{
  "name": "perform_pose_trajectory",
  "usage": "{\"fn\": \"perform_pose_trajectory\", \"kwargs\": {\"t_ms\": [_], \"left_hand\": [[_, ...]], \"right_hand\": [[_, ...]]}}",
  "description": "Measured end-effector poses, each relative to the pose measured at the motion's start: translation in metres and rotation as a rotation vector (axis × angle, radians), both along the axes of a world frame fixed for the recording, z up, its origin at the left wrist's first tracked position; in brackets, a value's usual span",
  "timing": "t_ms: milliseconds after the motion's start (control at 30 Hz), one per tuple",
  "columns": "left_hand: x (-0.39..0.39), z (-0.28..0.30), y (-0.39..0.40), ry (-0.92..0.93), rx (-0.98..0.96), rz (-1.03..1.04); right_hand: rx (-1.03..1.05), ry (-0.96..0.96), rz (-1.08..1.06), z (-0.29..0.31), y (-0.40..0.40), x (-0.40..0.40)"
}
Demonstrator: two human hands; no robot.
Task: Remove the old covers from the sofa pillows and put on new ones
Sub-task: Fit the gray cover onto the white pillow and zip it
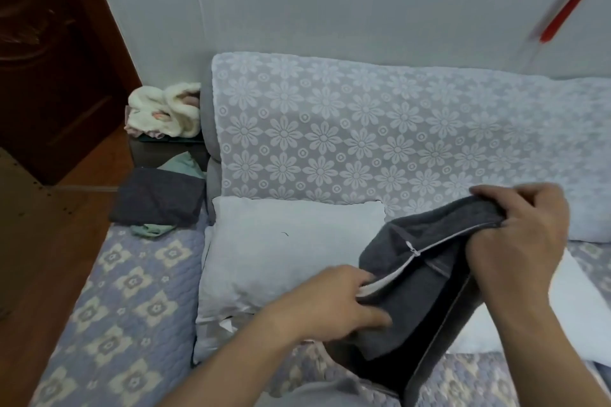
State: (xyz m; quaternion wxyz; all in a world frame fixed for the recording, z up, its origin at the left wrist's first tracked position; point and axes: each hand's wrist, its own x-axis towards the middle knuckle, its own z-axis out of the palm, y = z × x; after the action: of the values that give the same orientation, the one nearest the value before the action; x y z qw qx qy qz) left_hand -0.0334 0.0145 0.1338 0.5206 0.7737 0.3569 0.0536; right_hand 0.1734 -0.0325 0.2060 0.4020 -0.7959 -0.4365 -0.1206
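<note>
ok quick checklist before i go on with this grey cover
1. Both hands holding the grey cover: ok. The left hand grips the lower edge of the opening, the right hand pinches the upper end.
2. Zipper undone: partly; the opening gapes below the pull, but whether it runs further cannot tell.
3. What is inside the cover: cannot tell; only a pale strip shows at the opening.
4. Bare white pillow out of the way: ok, it lies beside the cover on the sofa seat.
5. Folded dark fabric within reach: cannot tell.
</note>
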Motion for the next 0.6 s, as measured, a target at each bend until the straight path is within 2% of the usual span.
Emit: {"fn": "perform_pose_trajectory", "kwargs": {"t_ms": [67, 100, 200, 267, 333, 400, 467, 500, 533, 600], "left_hand": [[-0.008, -0.003, 0.011, -0.028, 0.134, 0.187], [-0.016, -0.009, 0.016, -0.086, 0.136, 0.325], [-0.043, -0.029, 0.02, -0.335, -0.177, 0.735], [-0.061, -0.05, 0.015, -0.287, -0.295, 0.88], [-0.084, -0.07, 0.01, -0.197, -0.324, 0.835], [-0.113, -0.087, 0.0, -0.033, -0.4, 0.581], [-0.141, -0.103, -0.011, 0.319, -0.361, 0.298], [-0.152, -0.11, -0.015, 0.47, -0.294, 0.231], [-0.162, -0.116, -0.018, 0.53, -0.249, 0.247], [-0.17, -0.119, -0.02, 0.395, -0.244, 0.464]], "right_hand": [[-0.117, 0.049, 0.1, -0.006, 0.006, 0.0], [-0.29, 0.098, 0.159, -0.016, 0.01, 0.0], [-0.922, 0.22, 0.438, -0.071, 0.019, -0.014], [-1.164, 0.266, 0.664, -0.111, 0.015, -0.036], [-1.255, 0.386, 0.868, -0.141, 0.01, -0.06], [-1.326, 0.539, 0.986, -0.161, 0.009, -0.08], [-1.499, 0.613, 1.068, -0.177, 0.013, -0.087], [-1.589, 0.624, 1.098, -0.185, 0.02, -0.087], [-1.607, 0.598, 1.109, -0.194, 0.031, -0.09], [-1.37, 0.557, 0.988, -0.21, 0.06, -0.091]]}}
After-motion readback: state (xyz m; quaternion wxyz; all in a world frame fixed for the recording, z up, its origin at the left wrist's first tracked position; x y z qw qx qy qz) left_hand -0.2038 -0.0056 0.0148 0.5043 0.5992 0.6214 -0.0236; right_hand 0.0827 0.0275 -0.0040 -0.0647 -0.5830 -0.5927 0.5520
